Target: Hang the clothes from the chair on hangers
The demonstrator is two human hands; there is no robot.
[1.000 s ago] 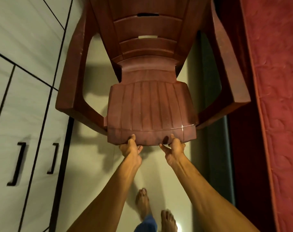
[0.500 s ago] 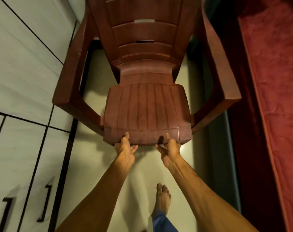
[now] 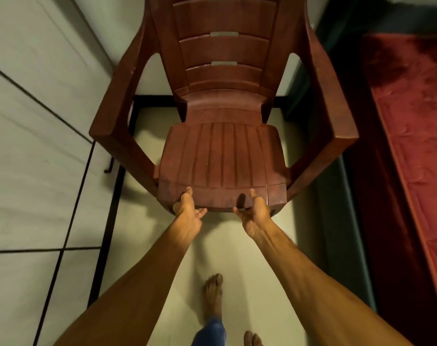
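Observation:
A dark red plastic armchair (image 3: 222, 156) stands on the pale floor ahead of me, its seat and backrest bare. No clothes or hangers are in view. My left hand (image 3: 187, 211) grips the seat's front edge left of centre, thumb on top and fingers underneath. My right hand (image 3: 256, 213) holds the same edge right of centre, thumb up against the rim, fingers reaching under it.
A white wardrobe (image 3: 38, 151) with black trim and a black handle (image 3: 109, 166) runs along the left. A bed with a red cover (image 3: 417, 151) lies along the right. The chair fills the narrow floor strip between them. My bare feet (image 3: 213, 293) stand behind it.
The chair has slid forward along the floor toward the far wall with both hands on its front edge. I have stepped after it, and the wardrobe handles have passed out of view.

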